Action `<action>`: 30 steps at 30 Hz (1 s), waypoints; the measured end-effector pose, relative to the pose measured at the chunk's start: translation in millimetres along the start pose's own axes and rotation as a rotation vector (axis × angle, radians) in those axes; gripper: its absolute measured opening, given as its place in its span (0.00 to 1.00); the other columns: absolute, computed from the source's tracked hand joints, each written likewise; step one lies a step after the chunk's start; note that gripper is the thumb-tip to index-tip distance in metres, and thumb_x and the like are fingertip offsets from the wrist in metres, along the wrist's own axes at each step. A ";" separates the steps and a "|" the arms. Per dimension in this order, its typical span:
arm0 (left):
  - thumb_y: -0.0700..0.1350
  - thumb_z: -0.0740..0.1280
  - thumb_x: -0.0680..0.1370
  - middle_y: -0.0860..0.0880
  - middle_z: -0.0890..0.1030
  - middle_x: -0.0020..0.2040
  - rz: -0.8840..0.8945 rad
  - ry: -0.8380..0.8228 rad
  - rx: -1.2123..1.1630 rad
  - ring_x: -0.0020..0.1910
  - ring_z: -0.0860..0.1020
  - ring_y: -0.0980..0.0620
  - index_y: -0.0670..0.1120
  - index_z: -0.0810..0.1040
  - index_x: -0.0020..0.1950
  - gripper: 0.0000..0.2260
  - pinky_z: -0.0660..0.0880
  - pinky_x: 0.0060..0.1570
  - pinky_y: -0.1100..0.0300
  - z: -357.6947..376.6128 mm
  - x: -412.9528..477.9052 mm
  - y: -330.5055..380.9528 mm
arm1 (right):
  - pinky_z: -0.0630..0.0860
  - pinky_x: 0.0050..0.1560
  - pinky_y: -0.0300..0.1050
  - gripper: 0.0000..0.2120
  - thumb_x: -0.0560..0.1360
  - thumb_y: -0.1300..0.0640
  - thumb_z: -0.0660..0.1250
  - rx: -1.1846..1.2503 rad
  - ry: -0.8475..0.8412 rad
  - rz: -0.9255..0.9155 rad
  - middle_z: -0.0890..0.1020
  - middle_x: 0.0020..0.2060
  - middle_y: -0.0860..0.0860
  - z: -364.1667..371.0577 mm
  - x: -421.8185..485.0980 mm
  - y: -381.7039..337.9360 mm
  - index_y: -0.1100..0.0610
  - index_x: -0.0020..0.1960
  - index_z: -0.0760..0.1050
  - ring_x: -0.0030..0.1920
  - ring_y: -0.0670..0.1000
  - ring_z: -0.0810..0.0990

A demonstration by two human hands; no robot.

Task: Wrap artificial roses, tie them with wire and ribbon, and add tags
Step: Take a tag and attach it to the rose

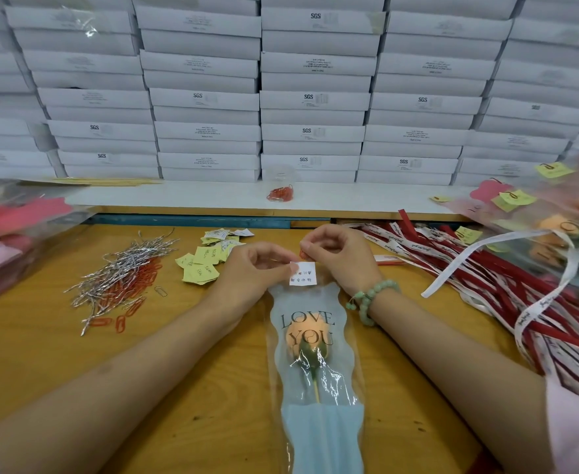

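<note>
Head view: I am looking down at the bench, with both hands meeting at the top of one wrapped rose.
Step in hand: I am judging this to be the tagging step. No wire or ribbon is showing on this sleeve.
Left hand: my fingers are pinching the white tag, holding it against the sleeve's top edge.
Right hand: my fingers are closing together on a small red paper clip just above the tag.
Next move: I am likely needing to slide the clip down over tag and film together. That is calling for the left fingers to keep both layers flat and aligned, or the clip could catch only one of them.
Sleeve: it is lying lengthwise toward me on the bench, printed LOVE YOU, and is holding one orange rose with its stem pointing at me.
White boxes: they are standing stacked behind the bench, all closed, so I cannot tell what they are holding.
Loose supplies: wire ties and spare clips are lying to my left, yellow tags are lying just beside my left hand, and ribbons are spreading out to my right.
</note>
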State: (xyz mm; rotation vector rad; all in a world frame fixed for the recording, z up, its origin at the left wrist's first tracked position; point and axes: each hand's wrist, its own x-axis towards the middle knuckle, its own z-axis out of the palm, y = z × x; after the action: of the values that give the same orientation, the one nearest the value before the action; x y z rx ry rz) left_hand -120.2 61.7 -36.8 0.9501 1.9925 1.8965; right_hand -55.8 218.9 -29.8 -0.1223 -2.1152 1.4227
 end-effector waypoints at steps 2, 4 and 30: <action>0.37 0.74 0.72 0.48 0.86 0.44 0.005 0.012 0.006 0.45 0.84 0.54 0.44 0.85 0.47 0.05 0.79 0.42 0.64 0.2 -0.6 0.5 | 0.73 0.32 0.29 0.01 0.74 0.61 0.71 0.001 -0.031 0.012 0.83 0.32 0.47 0.7 -0.9 -0.7 0.58 0.43 0.80 0.32 0.40 0.81; 0.37 0.74 0.72 0.48 0.86 0.43 0.006 0.030 0.025 0.43 0.84 0.55 0.43 0.85 0.46 0.04 0.79 0.41 0.66 0.9 -0.8 0.7 | 0.73 0.30 0.29 0.01 0.74 0.61 0.71 0.015 -0.050 0.022 0.83 0.33 0.49 0.7 -1.5 -1.6 0.58 0.44 0.80 0.31 0.41 0.80; 0.35 0.75 0.71 0.48 0.84 0.42 -0.007 0.089 0.024 0.43 0.83 0.46 0.44 0.82 0.44 0.06 0.80 0.40 0.63 -0.3 1.9 -3.1 | 0.75 0.29 0.34 0.03 0.75 0.59 0.70 -0.002 -0.163 0.027 0.84 0.34 0.54 0.1 -1.0 -1.2 0.57 0.43 0.80 0.31 0.43 0.80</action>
State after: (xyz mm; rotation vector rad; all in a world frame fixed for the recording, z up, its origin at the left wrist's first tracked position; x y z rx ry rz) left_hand -122.7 62.8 -39.2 0.8778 2.0700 1.9477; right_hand -54.7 218.0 -29.2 -0.0365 -2.2537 1.4908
